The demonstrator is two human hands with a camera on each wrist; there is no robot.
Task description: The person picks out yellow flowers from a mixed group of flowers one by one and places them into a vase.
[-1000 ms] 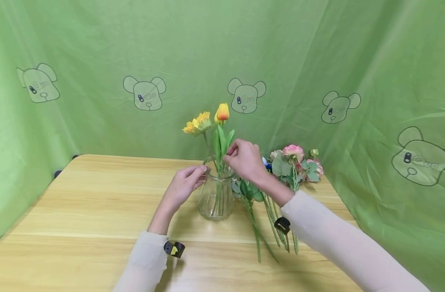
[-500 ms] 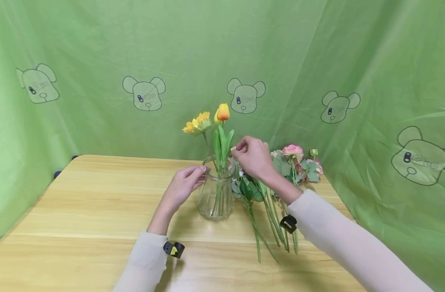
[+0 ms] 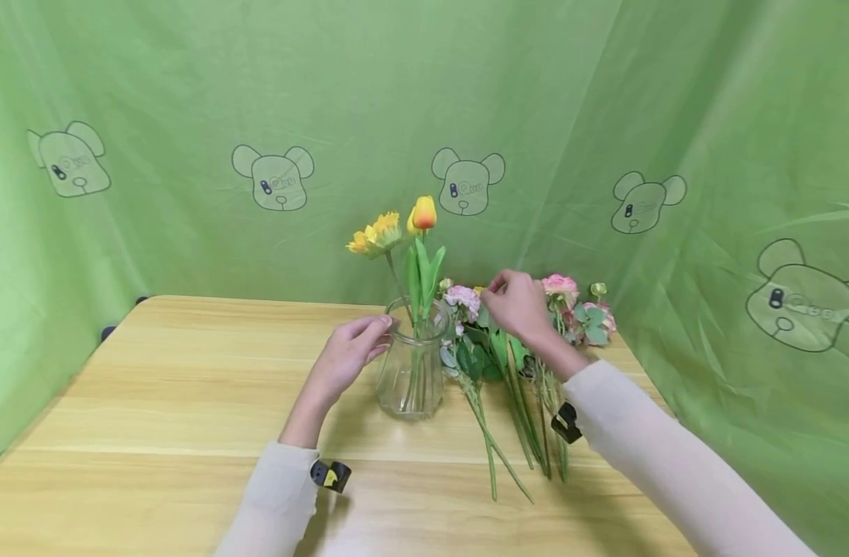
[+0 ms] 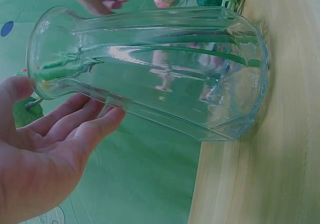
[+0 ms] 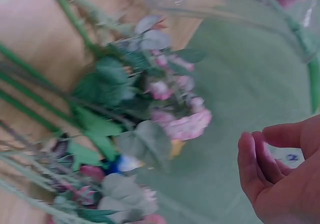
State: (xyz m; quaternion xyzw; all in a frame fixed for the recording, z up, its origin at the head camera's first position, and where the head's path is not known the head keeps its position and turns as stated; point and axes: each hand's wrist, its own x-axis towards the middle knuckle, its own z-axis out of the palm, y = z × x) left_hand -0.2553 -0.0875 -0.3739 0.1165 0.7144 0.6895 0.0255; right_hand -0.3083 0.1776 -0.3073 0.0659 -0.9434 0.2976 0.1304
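A clear glass vase (image 3: 412, 383) stands upright on the table, holding a yellow sunflower (image 3: 377, 235) and an orange-yellow tulip (image 3: 425, 212) with green leaves. My left hand (image 3: 347, 352) holds the vase at its neck; the left wrist view shows the thumb at the rim and the fingers against the outside of the glass. Right of the vase, my right hand (image 3: 520, 308) hovers over a pile of artificial flowers, thumb and fingertips close together. Nothing shows between those fingers (image 5: 250, 156) in the right wrist view. Pink blossoms (image 5: 187, 124) lie near them.
The pile's green stems (image 3: 490, 449) point toward the front of the wooden table (image 3: 187, 402). Larger pink flowers (image 3: 560, 289) lie at its right end. A green curtain (image 3: 368, 93) with bear-head drawings surrounds the back and sides.
My right hand has moved rightward from the tulip's leaves to above the flower pile, uncovering pale pink blossoms beside the vase. My left hand and the vase have stayed in place.
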